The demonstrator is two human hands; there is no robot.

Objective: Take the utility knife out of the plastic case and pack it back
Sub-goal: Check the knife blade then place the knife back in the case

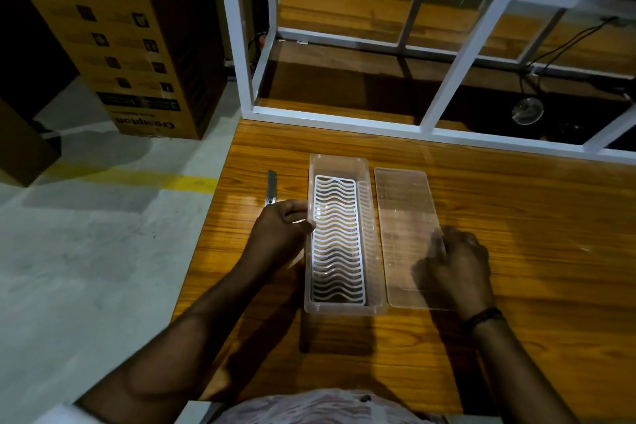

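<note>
The clear plastic case (340,162) lies open on the wooden table, with a white wavy grid insert (337,241) inside it and nothing else that I can see. The utility knife (272,186), slim and grey, lies just left of the case and points away from me. My left hand (280,234) is curled over the knife's near end, thumb against the case's left rim. The transparent lid (402,217) lies flat to the right of the case. My right hand (454,268) grips the lid's near right edge, and my fingers show through the plastic.
A white metal frame (344,120) with clear panels stands along the table's far edge. The table's left edge (213,203) drops to a grey floor with a yellow line. A tall cardboard box (137,45) stands on the floor at the far left. Cables run at the far right.
</note>
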